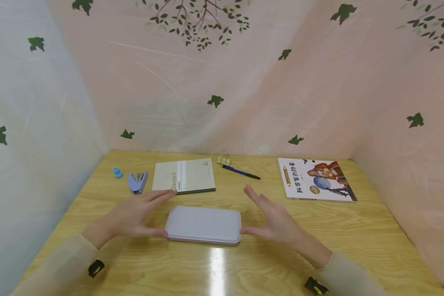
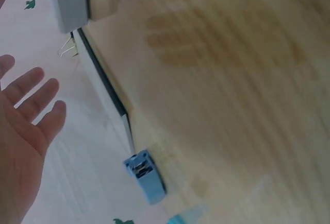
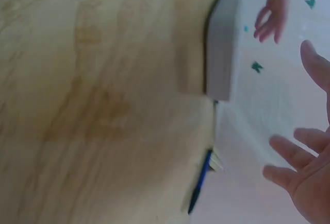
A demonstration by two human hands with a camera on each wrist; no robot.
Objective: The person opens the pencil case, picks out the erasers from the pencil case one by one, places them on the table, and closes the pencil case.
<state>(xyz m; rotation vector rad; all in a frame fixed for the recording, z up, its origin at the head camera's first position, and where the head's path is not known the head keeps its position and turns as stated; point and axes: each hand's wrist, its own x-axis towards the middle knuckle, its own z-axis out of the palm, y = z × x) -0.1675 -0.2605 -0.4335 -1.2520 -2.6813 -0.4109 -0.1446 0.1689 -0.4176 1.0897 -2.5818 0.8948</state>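
A flat, pale lavender case with rounded corners point(image 1: 204, 225) lies on the wooden table in front of the person. My left hand point(image 1: 135, 216) is at its left end, fingers loosely extended and thumb tip right at the case's edge in the head view. On the opposite side, my right hand point(image 1: 277, 220) has its fingers spread, the thumb tip close to the right end. Both wrist views show relaxed fingers with nothing in them, and the case's side point(image 2: 70, 2) point(image 3: 223, 41) stands apart from the palms.
Behind the case lie a notebook point(image 1: 196, 176), a blue pen point(image 1: 241, 172) and a gold binder clip point(image 1: 223, 160). A blue stapler point(image 1: 137, 183) and a small blue object point(image 1: 117, 172) sit at the left. To the right rests an illustrated book point(image 1: 317, 180). Patterned curtains point(image 1: 237, 119) enclose the table.
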